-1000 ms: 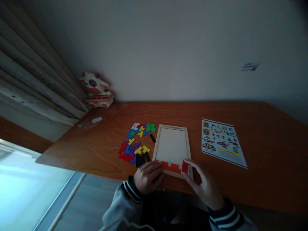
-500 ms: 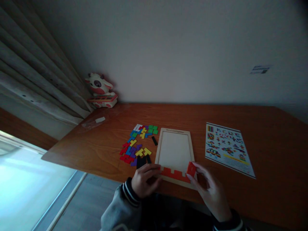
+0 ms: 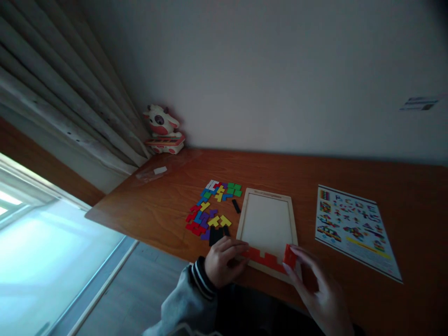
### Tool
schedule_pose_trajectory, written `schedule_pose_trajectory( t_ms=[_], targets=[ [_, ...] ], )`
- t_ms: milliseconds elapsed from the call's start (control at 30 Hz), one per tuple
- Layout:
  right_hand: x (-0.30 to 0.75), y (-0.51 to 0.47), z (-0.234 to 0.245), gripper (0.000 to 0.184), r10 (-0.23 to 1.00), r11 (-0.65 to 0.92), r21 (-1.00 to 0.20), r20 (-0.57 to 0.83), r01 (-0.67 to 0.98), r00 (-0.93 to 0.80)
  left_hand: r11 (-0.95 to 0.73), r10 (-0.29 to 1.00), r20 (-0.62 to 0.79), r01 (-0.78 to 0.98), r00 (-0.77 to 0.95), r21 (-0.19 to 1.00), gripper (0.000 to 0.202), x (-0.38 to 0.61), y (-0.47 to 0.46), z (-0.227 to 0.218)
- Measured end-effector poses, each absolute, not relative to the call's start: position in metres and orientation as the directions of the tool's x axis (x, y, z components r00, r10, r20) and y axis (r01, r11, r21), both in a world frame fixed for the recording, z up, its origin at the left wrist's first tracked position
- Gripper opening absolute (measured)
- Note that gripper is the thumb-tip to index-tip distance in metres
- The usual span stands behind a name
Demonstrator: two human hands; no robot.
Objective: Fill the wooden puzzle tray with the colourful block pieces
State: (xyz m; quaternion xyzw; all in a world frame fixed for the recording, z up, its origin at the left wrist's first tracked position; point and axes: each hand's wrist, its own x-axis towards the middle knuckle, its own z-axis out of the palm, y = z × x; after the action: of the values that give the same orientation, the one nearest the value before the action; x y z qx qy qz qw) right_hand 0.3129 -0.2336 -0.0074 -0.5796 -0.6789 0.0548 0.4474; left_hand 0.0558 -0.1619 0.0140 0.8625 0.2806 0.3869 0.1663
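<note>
Red block (image 3: 288, 256): my right hand (image 3: 324, 294) is pinching it, wooden tray (image 3: 291, 217), five o'clock.
My left hand (image 3: 223, 262) is resting half curled at seven; can't tell its grip.

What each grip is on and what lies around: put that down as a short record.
Left grip: at near left corner of wooden tray
Right grip: pinching a red piece
Tray's near edge: row of red pieces
Left of tray: loose coloured pieces
Right of tray: printed sheet
Back left: cow toy
</note>
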Motion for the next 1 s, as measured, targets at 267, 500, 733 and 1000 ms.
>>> schedule_pose_trajectory(
  t_ms=[267,500,733,1000],
  targets=[
    [0.328,-0.227,-0.019,0.045,0.845,0.308,-0.523,0.534,0.795,0.024,-0.655,0.693,0.634,0.666,0.342,0.357,0.025,0.008,-0.141,0.007],
    [0.340,-0.220,-0.025,0.053,0.884,0.217,-0.537,0.463,0.816,0.070,-0.476,0.794,0.538,0.838,0.281,0.265,0.023,-0.075,-0.129,0.001],
    [0.350,-0.206,-0.031,0.055,0.896,0.152,-0.563,0.426,0.812,0.127,-0.506,0.801,0.488,0.827,0.346,0.245,0.025,-0.081,-0.127,0.001],
    [0.347,-0.209,-0.031,0.051,0.908,0.159,-0.586,0.402,0.795,0.115,-0.545,0.796,0.456,0.799,0.399,0.252,0.024,-0.042,-0.124,0.004]
  ],
)
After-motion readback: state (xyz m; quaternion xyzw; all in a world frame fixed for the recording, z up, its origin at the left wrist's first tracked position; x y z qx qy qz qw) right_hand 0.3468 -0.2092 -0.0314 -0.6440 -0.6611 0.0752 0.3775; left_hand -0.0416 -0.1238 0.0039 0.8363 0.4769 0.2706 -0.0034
